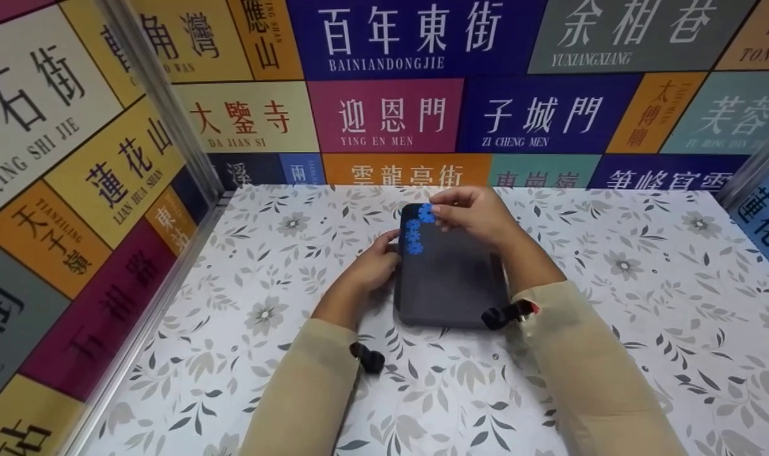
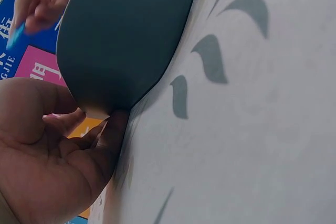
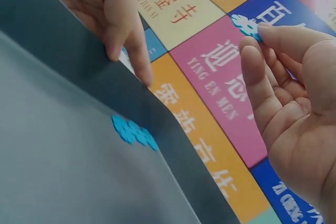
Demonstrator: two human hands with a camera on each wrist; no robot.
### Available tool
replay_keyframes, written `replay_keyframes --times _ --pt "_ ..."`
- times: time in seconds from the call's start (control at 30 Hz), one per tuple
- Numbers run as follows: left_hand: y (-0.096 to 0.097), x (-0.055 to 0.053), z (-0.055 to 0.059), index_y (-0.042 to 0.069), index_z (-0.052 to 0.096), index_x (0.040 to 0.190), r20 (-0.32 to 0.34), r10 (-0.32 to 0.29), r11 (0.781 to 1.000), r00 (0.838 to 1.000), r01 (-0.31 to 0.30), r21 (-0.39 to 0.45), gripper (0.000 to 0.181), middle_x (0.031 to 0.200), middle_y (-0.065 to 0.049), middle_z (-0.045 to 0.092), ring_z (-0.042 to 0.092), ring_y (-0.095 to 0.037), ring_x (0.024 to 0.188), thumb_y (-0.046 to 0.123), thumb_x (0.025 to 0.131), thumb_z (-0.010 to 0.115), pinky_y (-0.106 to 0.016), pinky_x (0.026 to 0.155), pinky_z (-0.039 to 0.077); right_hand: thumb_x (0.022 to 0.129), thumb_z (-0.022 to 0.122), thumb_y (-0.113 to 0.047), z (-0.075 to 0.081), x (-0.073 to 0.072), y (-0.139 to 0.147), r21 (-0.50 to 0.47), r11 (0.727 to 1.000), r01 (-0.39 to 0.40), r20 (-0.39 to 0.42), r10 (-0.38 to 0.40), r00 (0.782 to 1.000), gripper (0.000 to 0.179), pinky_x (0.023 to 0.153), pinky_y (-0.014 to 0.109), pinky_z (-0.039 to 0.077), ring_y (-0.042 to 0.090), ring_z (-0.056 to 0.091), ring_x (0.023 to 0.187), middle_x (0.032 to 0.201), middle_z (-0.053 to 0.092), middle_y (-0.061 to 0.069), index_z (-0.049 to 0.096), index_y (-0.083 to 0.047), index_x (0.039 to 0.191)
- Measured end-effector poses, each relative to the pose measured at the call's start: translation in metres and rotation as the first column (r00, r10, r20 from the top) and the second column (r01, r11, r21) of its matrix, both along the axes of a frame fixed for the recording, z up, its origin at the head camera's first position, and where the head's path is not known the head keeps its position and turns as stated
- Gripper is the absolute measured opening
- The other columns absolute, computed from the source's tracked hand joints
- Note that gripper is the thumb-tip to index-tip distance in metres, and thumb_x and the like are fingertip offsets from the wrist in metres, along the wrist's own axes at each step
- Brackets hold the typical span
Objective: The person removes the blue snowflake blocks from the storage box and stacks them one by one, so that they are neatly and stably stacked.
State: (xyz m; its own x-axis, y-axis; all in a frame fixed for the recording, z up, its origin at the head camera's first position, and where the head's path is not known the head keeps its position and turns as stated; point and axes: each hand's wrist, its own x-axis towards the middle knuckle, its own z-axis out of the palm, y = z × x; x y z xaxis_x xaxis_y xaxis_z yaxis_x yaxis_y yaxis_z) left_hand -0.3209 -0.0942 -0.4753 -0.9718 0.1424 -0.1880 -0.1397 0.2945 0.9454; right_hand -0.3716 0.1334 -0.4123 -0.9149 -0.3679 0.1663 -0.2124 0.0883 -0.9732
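A dark grey rectangular case [image 1: 451, 278] with rounded corners lies on the patterned table. My left hand [image 1: 375, 263] grips its left edge near the far corner; in the left wrist view, the thumb and fingers of the left hand [image 2: 58, 150] meet at the rounded end of the case [image 2: 126, 30]. Between thumb and fingertips, my right hand [image 1: 476, 215] pinches a blue flower-shaped piece [image 3: 247, 27] above the far edge. Several similar blue flowers [image 3: 134, 131] sit in a row along the case's left side, touching one another.
The table [image 1: 270, 373] has a white covering printed with grey leaves and flowers. Behind it stands a wall of coloured street-name panels [image 1: 384, 117], with another panelled wall [image 1: 74, 209] on the left. Dark wrist cameras [image 1: 367, 358] are strapped over both beige sleeves.
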Motion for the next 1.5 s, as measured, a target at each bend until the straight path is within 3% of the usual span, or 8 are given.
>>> replay_keyframes --times 0.17,0.33,0.57,0.77,0.93,1.27,1.5 --pt "-0.002 0.001 -0.001 0.019 0.039 0.166 0.012 0.017 1.000 1.000 -0.017 -0.006 0.069 0.156 -0.015 0.059 0.058 -0.030 0.137 0.011 0.098 0.048 -0.044 0.122 0.042 0.098 0.077 -0.012 -0.004 0.017 0.027 -0.092 0.991 0.095 0.028 -0.093 0.995 0.028 0.072 0.025 0.064 0.010 0.074 0.077 0.092 0.080 -0.005 0.076 0.004 0.121" --pt "-0.001 0.001 -0.002 0.021 0.039 0.166 0.008 0.015 0.999 1.000 -0.014 -0.044 0.068 0.159 -0.014 0.057 0.056 -0.030 0.141 0.014 0.099 0.049 -0.045 0.125 0.039 0.099 0.078 -0.018 -0.014 0.031 0.059 -0.056 0.985 0.162 0.024 -0.160 0.987 0.030 0.073 0.025 0.064 0.010 0.075 0.080 0.094 0.080 -0.005 0.075 0.002 0.121" --pt "0.000 0.003 -0.001 0.019 0.040 0.165 0.004 0.022 1.000 1.000 -0.022 -0.011 0.068 0.159 -0.015 0.056 0.055 -0.031 0.141 0.012 0.098 0.049 -0.046 0.125 0.039 0.098 0.078 -0.027 -0.024 0.041 0.104 -0.026 0.968 0.249 0.039 -0.248 0.968 0.045 0.076 0.024 0.065 0.009 0.076 0.083 0.098 0.079 -0.006 0.071 0.006 0.128" --pt "0.000 0.003 -0.001 0.018 0.040 0.165 -0.008 0.020 0.999 1.000 -0.020 -0.035 0.068 0.158 -0.015 0.057 0.055 -0.032 0.139 0.012 0.098 0.049 -0.047 0.124 0.039 0.095 0.082 -0.022 -0.033 0.040 0.127 -0.147 0.940 0.307 0.149 -0.286 0.947 0.040 0.075 0.023 0.064 0.010 0.075 0.082 0.096 0.079 -0.002 0.074 0.003 0.125" --pt "0.000 0.004 0.001 0.019 0.041 0.165 -0.003 0.026 0.999 1.000 -0.026 -0.044 0.069 0.159 -0.015 0.057 0.055 -0.031 0.140 0.014 0.097 0.049 -0.046 0.125 0.040 0.095 0.082 -0.019 -0.047 0.034 0.132 -0.189 0.915 0.357 0.216 -0.316 0.924 0.031 0.074 0.021 0.063 0.010 0.076 0.080 0.094 0.080 -0.001 0.077 -0.001 0.120" --pt "0.001 0.002 0.000 0.014 0.039 0.165 -0.033 -0.005 1.000 0.999 0.004 -0.027 0.069 0.156 -0.019 0.058 0.059 -0.032 0.135 0.009 0.097 0.047 -0.044 0.119 0.045 0.097 0.080 -0.020 -0.074 0.022 0.143 -0.081 0.926 0.369 0.317 -0.327 0.890 0.031 0.069 0.020 0.060 0.006 0.072 0.078 0.091 0.079 -0.007 0.077 -0.004 0.123" --pt "0.001 0.002 -0.001 0.015 0.039 0.165 -0.026 0.007 1.000 1.000 -0.008 -0.028 0.069 0.156 -0.019 0.058 0.058 -0.032 0.137 0.010 0.097 0.048 -0.045 0.122 0.042 0.098 0.078 -0.016 -0.081 0.019 0.146 -0.043 0.919 0.393 0.289 -0.365 0.885 0.029 0.065 0.018 0.058 0.005 0.068 0.073 0.089 0.078 -0.008 0.077 -0.002 0.123"
